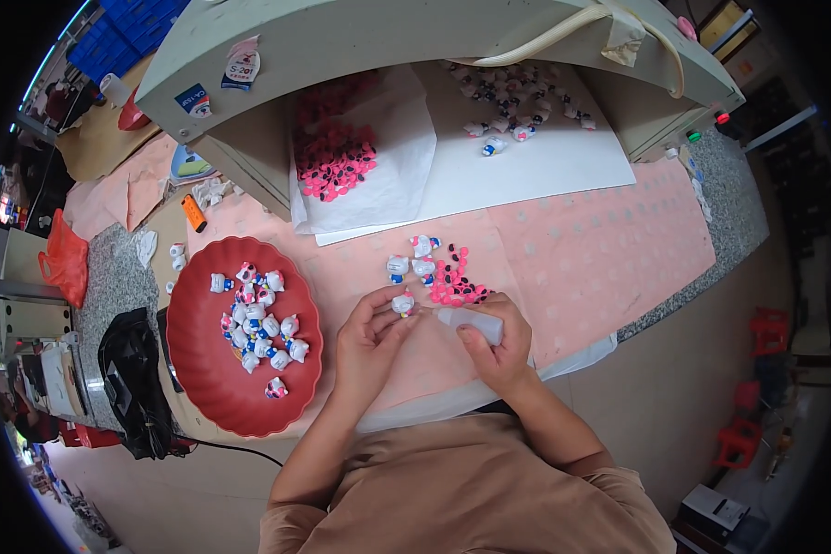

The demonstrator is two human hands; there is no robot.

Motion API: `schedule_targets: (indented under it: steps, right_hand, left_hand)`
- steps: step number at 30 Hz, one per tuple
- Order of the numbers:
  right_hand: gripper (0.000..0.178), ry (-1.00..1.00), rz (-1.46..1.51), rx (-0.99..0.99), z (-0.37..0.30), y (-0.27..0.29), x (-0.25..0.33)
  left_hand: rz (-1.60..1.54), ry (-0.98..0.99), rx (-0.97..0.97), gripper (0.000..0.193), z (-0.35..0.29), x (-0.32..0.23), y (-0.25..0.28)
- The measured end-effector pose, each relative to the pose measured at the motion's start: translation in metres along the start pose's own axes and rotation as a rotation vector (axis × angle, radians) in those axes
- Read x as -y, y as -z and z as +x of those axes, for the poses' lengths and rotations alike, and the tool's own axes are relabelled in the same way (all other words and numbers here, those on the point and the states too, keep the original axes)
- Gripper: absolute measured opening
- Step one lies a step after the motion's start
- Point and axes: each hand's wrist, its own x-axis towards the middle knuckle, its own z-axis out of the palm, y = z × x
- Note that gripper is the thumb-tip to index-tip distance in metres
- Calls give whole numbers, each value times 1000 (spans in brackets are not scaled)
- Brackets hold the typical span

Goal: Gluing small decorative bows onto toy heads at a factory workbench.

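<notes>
Pinched in the fingertips of my left hand is a small white cat-like figurine. My right hand is closed around a translucent squeeze bottle, its thin nozzle pointing left at the figurine. Whether the tip touches it, I cannot tell. Just beyond my hands stand a few more white and blue figurines. Beside them lies a loose pile of small pink and black discs. To the left, a scalloped red bowl holds several figurines, some showing pink patches.
A grey metal booth spans the far side. Inside it, white paper carries many figurines, and a white sheet holds pink and black discs. An orange lighter lies beyond the bowl; a black bag hangs left.
</notes>
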Motion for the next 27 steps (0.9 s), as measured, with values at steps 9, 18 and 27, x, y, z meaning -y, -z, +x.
schedule_targets:
  steps: [9, 18, 27]
  right_hand:
    - [27, -15, 18, 30, -1, 2, 1]
    - [26, 16, 17, -9, -3, 1, -4]
    - [23, -29, 19, -24, -1, 0, -2]
  left_hand:
    - [-9, 11, 5, 41, 1, 0, 0]
    - [-75, 33, 11, 38, 2, 1, 3]
    - [-89, 28, 27, 38, 2, -1, 3]
